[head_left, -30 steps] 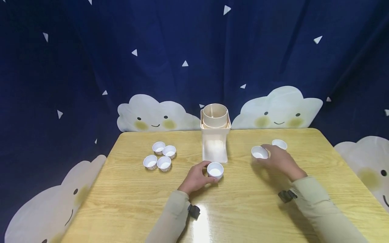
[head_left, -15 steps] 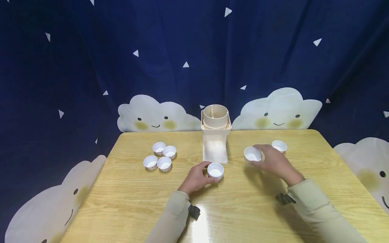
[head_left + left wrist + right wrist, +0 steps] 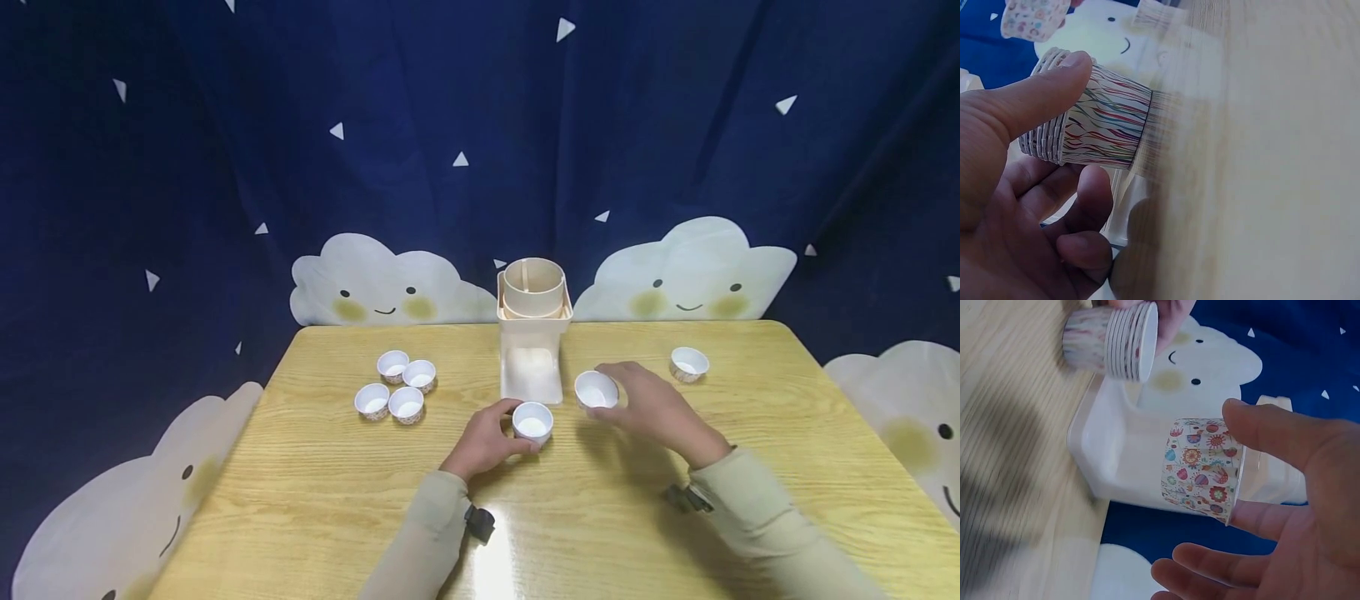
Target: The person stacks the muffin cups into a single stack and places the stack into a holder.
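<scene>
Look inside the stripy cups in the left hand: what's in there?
The top cup of the stripy stack in the left hand shows only its white inside. Several rims show more cups nested under it; their insides are covered, so I can't see into them.

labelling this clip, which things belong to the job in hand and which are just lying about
Likely the job:
striped paper cup stack (left hand)
floral paper cup (right hand)
five loose white cups
beige plastic holder

Likely just around:
navy cloud-print fabric curtain
</scene>
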Action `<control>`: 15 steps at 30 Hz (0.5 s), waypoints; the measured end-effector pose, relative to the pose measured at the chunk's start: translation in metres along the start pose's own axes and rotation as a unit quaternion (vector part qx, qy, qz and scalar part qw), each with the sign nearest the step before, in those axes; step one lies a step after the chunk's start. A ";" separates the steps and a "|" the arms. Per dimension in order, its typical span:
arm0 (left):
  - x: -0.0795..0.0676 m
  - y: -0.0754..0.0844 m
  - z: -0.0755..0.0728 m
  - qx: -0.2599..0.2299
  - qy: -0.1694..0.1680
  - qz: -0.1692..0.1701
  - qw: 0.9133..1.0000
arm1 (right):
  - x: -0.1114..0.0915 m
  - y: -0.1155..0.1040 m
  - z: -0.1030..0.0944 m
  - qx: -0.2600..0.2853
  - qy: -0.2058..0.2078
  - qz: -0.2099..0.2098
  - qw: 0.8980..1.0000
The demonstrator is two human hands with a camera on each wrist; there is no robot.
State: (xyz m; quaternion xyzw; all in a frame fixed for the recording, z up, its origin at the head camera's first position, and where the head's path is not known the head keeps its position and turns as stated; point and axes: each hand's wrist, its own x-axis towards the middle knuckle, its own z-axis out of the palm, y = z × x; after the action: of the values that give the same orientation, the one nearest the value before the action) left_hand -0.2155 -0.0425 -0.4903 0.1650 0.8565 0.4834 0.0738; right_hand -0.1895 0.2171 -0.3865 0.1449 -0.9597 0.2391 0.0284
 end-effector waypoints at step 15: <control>-0.001 0.001 -0.001 0.004 -0.001 -0.002 1.000 | 0.010 -0.030 0.022 0.003 -0.007 -0.052 0.999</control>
State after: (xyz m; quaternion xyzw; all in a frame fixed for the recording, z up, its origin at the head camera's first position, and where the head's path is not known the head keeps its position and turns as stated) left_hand -0.2148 -0.0427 -0.4890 0.1642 0.8587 0.4796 0.0751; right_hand -0.1899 0.1790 -0.3915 0.1964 -0.9504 0.2389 0.0337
